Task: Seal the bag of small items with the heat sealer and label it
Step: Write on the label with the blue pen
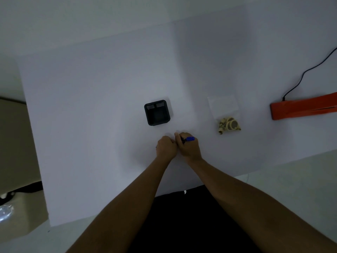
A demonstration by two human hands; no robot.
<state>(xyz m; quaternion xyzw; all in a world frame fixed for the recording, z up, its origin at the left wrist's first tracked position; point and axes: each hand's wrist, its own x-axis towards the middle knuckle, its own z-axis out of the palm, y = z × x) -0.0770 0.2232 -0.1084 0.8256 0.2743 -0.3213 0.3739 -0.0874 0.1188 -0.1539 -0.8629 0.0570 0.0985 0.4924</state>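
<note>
A clear plastic bag [224, 106] lies flat on the white table [91, 106], with several small tan and beige items [229, 125] bunched at its near end. The orange heat sealer [302, 107] sits at the right edge, its black cord [306, 70] running back. My right hand [188, 147] grips a pen with a blue cap [189, 138], held low over the table near the middle. My left hand [166, 147] is closed right beside it, knuckles touching; what it holds or presses is hidden. Both hands are left of the bag and apart from it.
A black square container [157, 112] stands just beyond my hands, open on top with two grey pieces at its far wall. The table's near edge runs along my dark-clothed lap. A beige surface lies off the left edge.
</note>
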